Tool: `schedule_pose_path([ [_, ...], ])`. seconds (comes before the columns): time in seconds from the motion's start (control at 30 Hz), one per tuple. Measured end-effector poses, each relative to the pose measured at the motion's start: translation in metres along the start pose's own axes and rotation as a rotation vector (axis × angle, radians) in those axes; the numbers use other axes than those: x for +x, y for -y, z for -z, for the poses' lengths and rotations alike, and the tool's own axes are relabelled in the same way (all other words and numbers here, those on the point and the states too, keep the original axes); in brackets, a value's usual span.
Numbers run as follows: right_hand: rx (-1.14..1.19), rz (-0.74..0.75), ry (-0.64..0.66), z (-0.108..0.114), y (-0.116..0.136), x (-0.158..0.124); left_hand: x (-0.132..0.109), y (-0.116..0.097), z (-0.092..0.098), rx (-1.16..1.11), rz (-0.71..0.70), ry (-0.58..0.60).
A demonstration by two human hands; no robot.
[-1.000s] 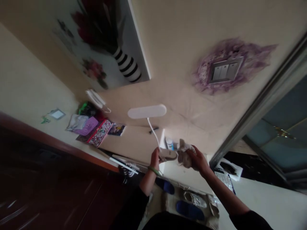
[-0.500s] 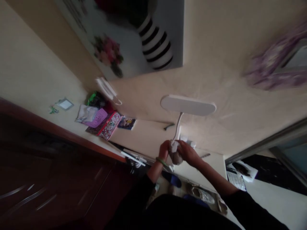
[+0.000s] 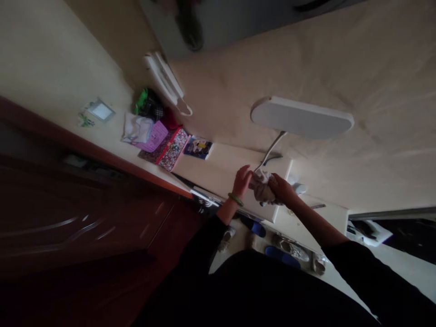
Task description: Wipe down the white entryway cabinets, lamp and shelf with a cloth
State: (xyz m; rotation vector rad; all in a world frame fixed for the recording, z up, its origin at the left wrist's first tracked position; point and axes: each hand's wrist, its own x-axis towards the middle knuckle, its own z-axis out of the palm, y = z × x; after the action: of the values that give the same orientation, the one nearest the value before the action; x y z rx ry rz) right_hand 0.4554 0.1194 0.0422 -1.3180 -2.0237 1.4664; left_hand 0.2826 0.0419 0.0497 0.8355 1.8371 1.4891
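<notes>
In the head view, a crumpled pale cloth (image 3: 264, 190) is bunched between my hands, above the white cabinet top. My right hand (image 3: 282, 188) is closed round its right side. At its left edge, my left hand (image 3: 242, 182) pinches the cloth with bent fingers, close to the lamp's neck; a green bangle (image 3: 235, 199) circles that wrist. The white desk lamp (image 3: 303, 117) has a long oval head, and its thin bent neck (image 3: 272, 147) runs down behind the cloth. The neck's lower end is hidden.
A book (image 3: 198, 147), a patterned red-edged box (image 3: 173, 147) and a purple basket (image 3: 153, 136) sit at the left. A white handset (image 3: 165, 77) hangs on the wall above. Small white containers (image 3: 299, 185) stand behind my right hand. Several shoes (image 3: 289, 247) lie below.
My view has shifted, so the lamp and cabinet appear higher and the lamp farther right. My hands are farther apart on the cloth, and the cloth is spread more loosely.
</notes>
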Motion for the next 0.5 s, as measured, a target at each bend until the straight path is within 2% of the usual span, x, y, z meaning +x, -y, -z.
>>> schedule_pose_path([
  [0.13,-0.024,0.009,0.022,-0.024,0.017,0.022,0.01,-0.004,0.022,0.092,-0.205,0.068],
  [0.2,-0.051,0.005,0.027,-0.035,0.026,0.031,0.019,-0.002,0.031,0.128,-0.189,0.048],
  [0.3,-0.051,-0.001,0.026,-0.047,0.036,0.042,0.04,0.004,0.041,0.174,-0.126,-0.064],
  [0.4,-0.015,-0.046,-0.032,-0.046,0.036,0.047,0.066,0.008,0.053,0.218,-0.104,-0.135],
  [0.5,0.053,-0.141,-0.114,-0.028,0.026,0.043,0.093,0.009,0.067,0.254,-0.074,-0.183],
])
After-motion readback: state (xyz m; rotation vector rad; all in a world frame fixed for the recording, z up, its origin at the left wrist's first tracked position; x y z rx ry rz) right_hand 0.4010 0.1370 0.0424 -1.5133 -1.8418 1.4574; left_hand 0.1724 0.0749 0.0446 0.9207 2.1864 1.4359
